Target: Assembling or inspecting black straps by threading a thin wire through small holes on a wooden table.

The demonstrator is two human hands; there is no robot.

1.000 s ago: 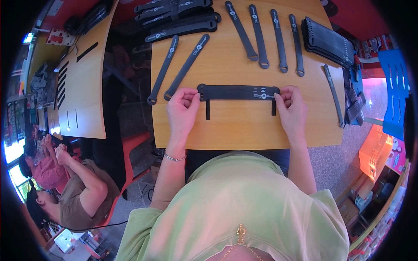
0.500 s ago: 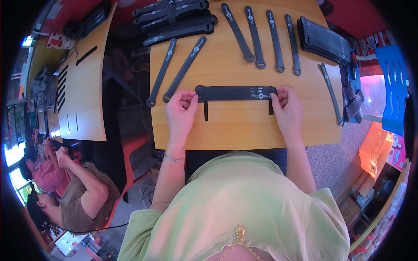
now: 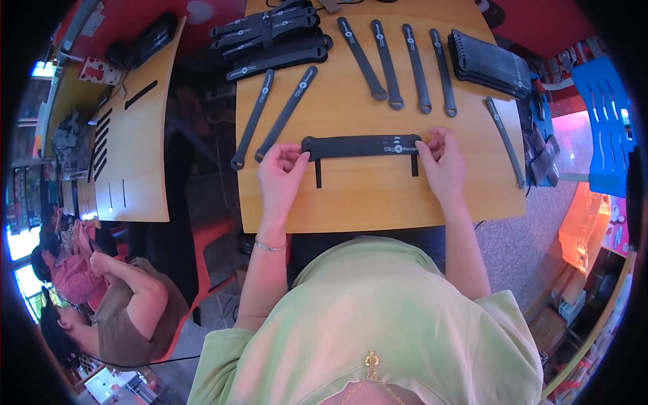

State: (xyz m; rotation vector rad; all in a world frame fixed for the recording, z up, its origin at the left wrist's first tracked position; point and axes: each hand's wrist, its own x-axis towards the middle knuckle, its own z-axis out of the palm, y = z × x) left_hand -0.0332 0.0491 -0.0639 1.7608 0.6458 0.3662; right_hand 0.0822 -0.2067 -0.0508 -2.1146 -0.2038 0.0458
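Note:
A wide dark strap, perhaps a small stack of straps, with white print near its right end lies across the table before me. Two short black strips stick out below it toward me, one under each end. My left hand pinches the left end, by the strap's hole. At the right end, my right hand has its thumb against the edge, fingers curled, seemingly holding it. Narrow dark straps with looped ends lie beyond: two on the left, several farther off, one at the right.
Bundled dark straps are piled at the table's far left. A stack of wide black straps lies at the far right. Left of me stands another wooden table, with people seated near it. A blue slotted rack is at the right.
My right hand's fingers have lifted and loosened slightly at the strap's right end. My left hand still grips the other end. The view has shifted slightly.

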